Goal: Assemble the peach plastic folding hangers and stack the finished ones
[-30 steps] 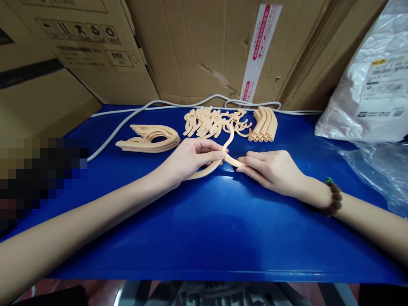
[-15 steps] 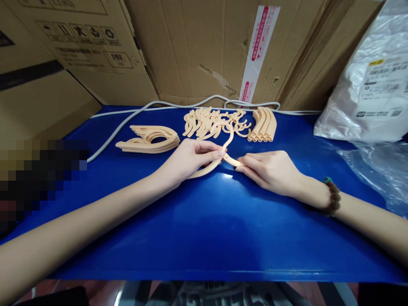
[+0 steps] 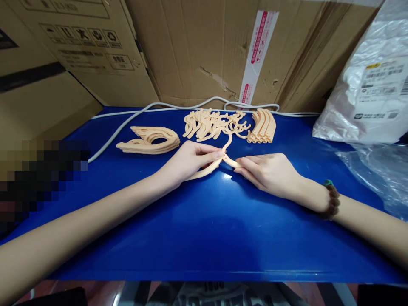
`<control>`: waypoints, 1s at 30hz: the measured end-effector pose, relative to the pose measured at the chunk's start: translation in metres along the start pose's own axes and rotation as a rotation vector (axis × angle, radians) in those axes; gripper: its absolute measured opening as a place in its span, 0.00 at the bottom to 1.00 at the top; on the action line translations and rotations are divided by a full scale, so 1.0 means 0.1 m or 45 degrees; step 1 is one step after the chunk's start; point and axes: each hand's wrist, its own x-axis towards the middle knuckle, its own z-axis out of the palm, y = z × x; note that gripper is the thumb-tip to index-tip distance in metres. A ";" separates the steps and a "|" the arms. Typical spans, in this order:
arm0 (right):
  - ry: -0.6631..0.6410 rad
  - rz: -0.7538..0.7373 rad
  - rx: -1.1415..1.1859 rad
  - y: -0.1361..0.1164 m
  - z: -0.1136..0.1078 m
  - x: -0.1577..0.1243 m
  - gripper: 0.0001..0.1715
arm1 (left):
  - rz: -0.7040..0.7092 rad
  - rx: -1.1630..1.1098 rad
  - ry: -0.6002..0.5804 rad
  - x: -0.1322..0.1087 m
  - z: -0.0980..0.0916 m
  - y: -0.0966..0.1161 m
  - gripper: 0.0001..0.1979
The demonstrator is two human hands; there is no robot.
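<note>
Above the blue table [image 3: 204, 238] I hold a beige plastic hanger [image 3: 206, 172] made of curved pieces. Its hook [image 3: 228, 141] points away from me, toward the pile behind. My left hand [image 3: 186, 163] is closed in a pinch at the middle joint, and part of the hanger's left arm passes beneath that hand. The fingers of my right hand [image 3: 267, 172] are closed round the outer end of the short right arm [image 3: 230, 161], hiding its tip. Where the pieces meet, my left fingertips partly cover the joint.
Behind my hands lie a pile of beige hooks [image 3: 204, 123], a row of curved arm pieces [image 3: 263, 125] and a stack of hanger pieces [image 3: 149, 142]. A white cable [image 3: 127, 123] runs along the back. Cardboard boxes [image 3: 191, 51] and a plastic-wrapped package [image 3: 366, 97] border the table.
</note>
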 end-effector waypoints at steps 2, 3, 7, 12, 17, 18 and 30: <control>-0.009 0.006 0.008 0.00 0.00 0.00 0.26 | 0.023 0.020 0.008 0.00 0.00 0.01 0.14; -0.013 0.012 0.012 0.00 0.00 0.00 0.26 | 0.035 0.030 0.013 0.00 0.00 0.01 0.14; -0.026 0.031 0.033 0.00 0.00 0.00 0.27 | 0.054 0.065 0.036 -0.01 0.02 0.02 0.15; -0.041 0.055 0.067 0.00 0.00 -0.01 0.29 | 0.060 0.071 0.047 0.00 0.02 0.02 0.16; -0.047 0.067 0.087 0.00 0.00 -0.01 0.29 | 0.081 0.073 0.035 0.00 0.02 0.00 0.16; -0.047 0.073 0.091 0.01 0.01 0.00 0.30 | 0.086 0.081 0.038 0.00 0.02 -0.01 0.17; -0.070 0.072 0.158 0.03 -0.01 0.02 0.29 | 0.163 0.256 -0.063 -0.05 0.04 0.07 0.15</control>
